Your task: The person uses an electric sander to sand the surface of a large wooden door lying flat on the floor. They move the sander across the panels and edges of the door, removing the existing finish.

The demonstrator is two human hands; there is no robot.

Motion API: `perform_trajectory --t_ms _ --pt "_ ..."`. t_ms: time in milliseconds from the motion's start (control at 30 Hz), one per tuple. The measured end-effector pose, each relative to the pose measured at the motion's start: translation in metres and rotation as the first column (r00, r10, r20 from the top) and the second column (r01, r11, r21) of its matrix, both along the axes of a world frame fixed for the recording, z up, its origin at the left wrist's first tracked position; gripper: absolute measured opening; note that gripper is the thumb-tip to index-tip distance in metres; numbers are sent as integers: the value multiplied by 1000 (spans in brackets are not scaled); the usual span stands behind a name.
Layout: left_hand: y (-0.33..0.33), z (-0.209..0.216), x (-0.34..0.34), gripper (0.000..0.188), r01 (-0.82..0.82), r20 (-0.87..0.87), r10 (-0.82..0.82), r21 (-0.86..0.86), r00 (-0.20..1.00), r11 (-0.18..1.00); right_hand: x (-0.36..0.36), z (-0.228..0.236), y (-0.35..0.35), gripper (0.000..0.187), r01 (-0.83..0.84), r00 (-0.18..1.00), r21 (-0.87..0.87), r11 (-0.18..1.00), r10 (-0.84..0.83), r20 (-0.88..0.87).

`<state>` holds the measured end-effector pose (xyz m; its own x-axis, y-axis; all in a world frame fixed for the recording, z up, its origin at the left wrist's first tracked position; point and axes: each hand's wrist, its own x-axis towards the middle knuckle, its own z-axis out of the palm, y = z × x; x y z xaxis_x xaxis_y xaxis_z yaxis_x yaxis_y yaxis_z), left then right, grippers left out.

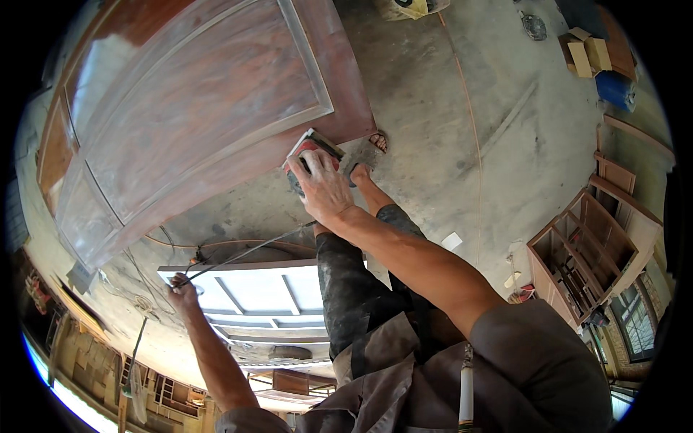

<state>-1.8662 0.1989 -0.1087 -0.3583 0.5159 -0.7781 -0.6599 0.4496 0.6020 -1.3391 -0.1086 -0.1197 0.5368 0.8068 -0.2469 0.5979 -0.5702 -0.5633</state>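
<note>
A large reddish-brown wooden panel (pixel 209 108) with raised moulding and pale dusty patches fills the upper left. At its near edge, close to the right corner, my right hand (pixel 326 189) grips a red and black power sander (pixel 308 146). The sander's pad is tilted against the panel's edge; how firmly it touches, I cannot tell. From the sander a dark cord (pixel 249 252) runs down and left. My left hand (pixel 182 292) is closed around that cord, held out to the side and away from the panel.
A white framed panel (pixel 245 289) lies below the cord. An orange cable (pixel 473 130) crosses the concrete floor. At right stand a brown wooden cabinet (pixel 585 252), an open cardboard box (pixel 586 56) and a blue container (pixel 616 90). A cigarette (pixel 466 393) shows near the lower edge.
</note>
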Motion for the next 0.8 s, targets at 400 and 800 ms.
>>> perform_trajectory --t_ms 400,800 --pt "24 42 293 22 553 -159 -532 320 832 769 85 1 -52 71 171 983 -64 983 -165 85" --pt "62 66 170 20 577 -228 -530 286 817 765 60 6 -21 68 -133 991 47 990 134 -7"
